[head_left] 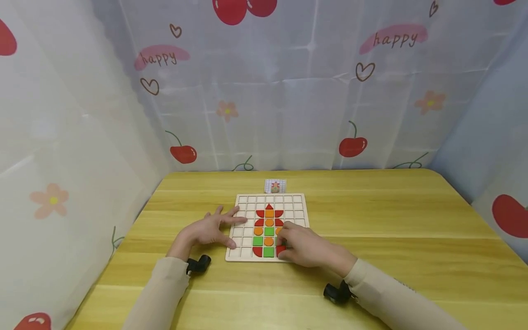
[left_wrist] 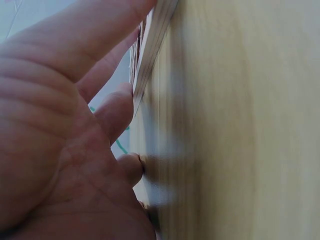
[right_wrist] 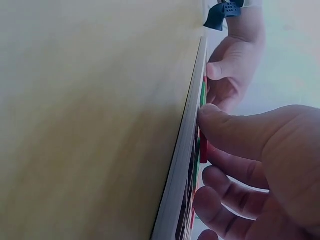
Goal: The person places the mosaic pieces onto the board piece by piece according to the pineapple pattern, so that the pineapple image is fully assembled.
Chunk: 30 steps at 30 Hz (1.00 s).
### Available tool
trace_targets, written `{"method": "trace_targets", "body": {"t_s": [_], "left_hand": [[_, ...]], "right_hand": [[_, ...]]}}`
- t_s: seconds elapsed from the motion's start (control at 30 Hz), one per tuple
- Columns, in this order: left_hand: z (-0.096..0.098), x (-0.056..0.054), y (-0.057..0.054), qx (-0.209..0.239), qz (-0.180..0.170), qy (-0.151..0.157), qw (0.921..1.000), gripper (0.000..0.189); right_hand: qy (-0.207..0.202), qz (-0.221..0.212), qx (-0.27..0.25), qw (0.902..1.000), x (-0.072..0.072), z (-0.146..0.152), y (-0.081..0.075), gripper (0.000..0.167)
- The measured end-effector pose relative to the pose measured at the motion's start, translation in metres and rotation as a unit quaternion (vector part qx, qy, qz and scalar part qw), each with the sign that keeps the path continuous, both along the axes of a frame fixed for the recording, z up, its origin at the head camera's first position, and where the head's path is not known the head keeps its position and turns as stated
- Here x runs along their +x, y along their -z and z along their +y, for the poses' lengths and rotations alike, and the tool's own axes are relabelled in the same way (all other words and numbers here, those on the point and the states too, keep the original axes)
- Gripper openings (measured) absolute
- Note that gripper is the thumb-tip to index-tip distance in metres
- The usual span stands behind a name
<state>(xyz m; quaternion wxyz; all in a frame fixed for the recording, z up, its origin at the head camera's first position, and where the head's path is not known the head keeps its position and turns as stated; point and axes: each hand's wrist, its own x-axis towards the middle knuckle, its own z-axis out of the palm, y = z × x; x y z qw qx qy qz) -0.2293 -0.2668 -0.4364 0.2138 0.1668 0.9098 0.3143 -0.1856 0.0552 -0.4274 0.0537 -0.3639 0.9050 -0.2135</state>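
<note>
A pale wooden grid board (head_left: 243, 200) lies flat on the table, with red, orange and green pieces set in its squares. My left hand (head_left: 208, 230) rests at the board's left edge, fingers spread and holding nothing. In the left wrist view, its fingers touch the board's side. Over the lower right of the pattern, my right hand (head_left: 307, 246) pinches a red quarter-circle piece (right_wrist: 203, 148) between thumb and forefinger. That piece sits in or just above the bottom row, beside a green square (head_left: 268, 252); the fingers partly hide it and the pieces behind.
A small picture card (head_left: 275, 186) showing a similar coloured pattern on a grid lies just beyond the board. The wooden table (head_left: 371, 206) extends to both sides. Behind it hangs a curtain (head_left: 280, 114) printed with cherries. Black wrist-worn devices (head_left: 338, 293) sit below both hands.
</note>
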Motion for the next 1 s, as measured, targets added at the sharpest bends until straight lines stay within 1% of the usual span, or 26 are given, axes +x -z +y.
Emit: {"method": "trace_targets", "body": {"t_s": [0.17, 0.47, 0.63, 0.8, 1.0], "left_hand": [[0.001, -0.001, -0.001, 0.01, 0.003, 0.002, 0.9999, 0.073], [-0.001, -0.002, -0.002, 0.008, 0.005, 0.0, 1.0, 0.073], [-0.002, 0.0, -0.003, 0.006, 0.002, 0.001, 1.0, 0.073], [-0.001, 0.002, -0.001, 0.004, -0.002, 0.008, 1.0, 0.073], [-0.002, 0.0, 0.0, 0.007, 0.0, 0.011, 0.9999, 0.074]], "right_hand": [[-0.002, 0.005, -0.004, 1.0, -0.001, 0.0, 0.0, 0.015], [-0.015, 0.004, -0.019, 0.9997, -0.004, 0.0, 0.001, 0.01], [-0.019, -0.01, -0.025, 0.9994, -0.005, 0.001, -0.001, 0.01], [-0.015, -0.026, -0.033, 0.999, -0.005, 0.005, -0.002, 0.009], [-0.013, -0.036, -0.055, 0.9978, -0.006, 0.011, -0.002, 0.007]]}}
